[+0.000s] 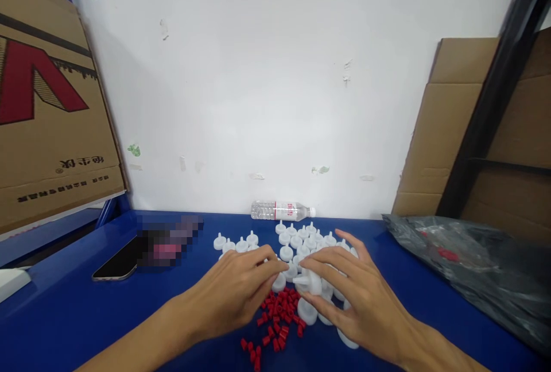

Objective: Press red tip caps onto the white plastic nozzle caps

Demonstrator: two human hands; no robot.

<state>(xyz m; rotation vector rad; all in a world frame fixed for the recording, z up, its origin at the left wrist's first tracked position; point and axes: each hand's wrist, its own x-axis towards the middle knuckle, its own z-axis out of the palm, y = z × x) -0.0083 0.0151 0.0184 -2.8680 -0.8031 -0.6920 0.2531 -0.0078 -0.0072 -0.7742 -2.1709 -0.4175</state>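
Blue surface point(172, 283) beneath; left hand point(235, 289), fingers bunched, cannot tell if holding anything; right hand point(359, 289), fingers grasping white nozzle cap point(314, 283), spout toward left hand; small red caps point(282, 305) loose between hands

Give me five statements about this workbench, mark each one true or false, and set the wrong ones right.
1. The right hand holds a white spouted cap. True.
2. The clear bottle stands upright on its base. False: the clear bottle lies on its side.
3. Small red pieces lie loose on the blue table. True.
4. The held cap's spout points straight up. False: the spout points towards the left hand.
5. The grey plastic bag lies to the right of the right hand. True.
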